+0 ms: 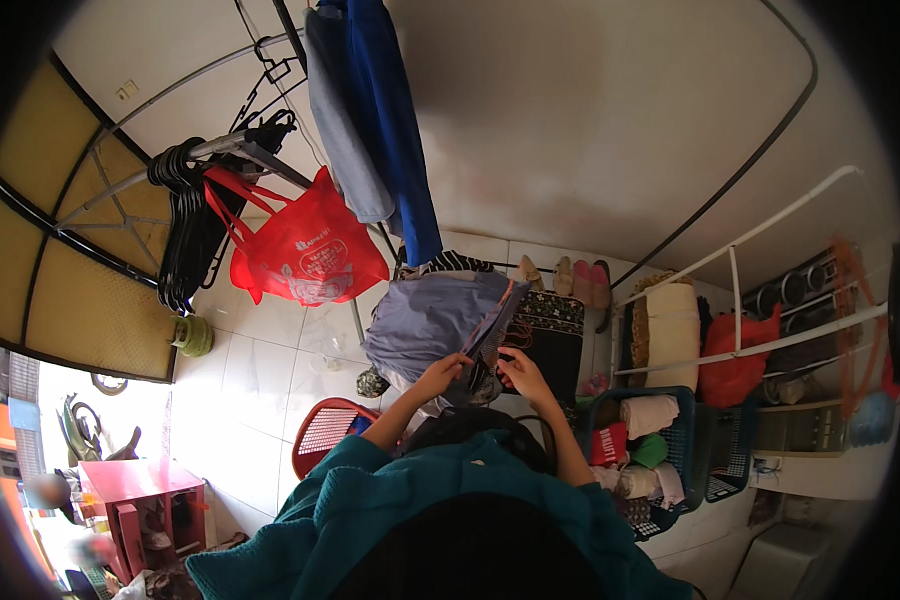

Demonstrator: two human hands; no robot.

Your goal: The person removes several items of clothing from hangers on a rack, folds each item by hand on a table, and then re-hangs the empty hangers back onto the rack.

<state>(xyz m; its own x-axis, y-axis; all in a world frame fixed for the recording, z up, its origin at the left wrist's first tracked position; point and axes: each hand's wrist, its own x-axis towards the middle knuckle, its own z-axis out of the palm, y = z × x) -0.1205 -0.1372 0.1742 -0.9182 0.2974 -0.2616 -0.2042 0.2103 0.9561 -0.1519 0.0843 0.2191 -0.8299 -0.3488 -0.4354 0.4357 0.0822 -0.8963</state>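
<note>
My left hand (447, 373) pinches the edge of a grey-blue garment (435, 319) spread in front of me. A narrow orange strip (489, 316) runs along that garment's right side, up from my fingers. My right hand (523, 373) is a short way to the right, fingers curled beside a dark patterned cloth (487, 360). Whether its fingertips grip anything is too small to tell. Beyond it lies a black cloth with a floral border (551, 349), with a thin orange cord (521, 330) over its left part.
A red basket (330, 427) stands left of me, a blue basket of rolled clothes (679, 394) on the right. A red bag (307, 247) and black hangers (184, 240) hang from a rack at the left. Shoes (562, 277) line the wall; a white metal rack (735, 300) stands right.
</note>
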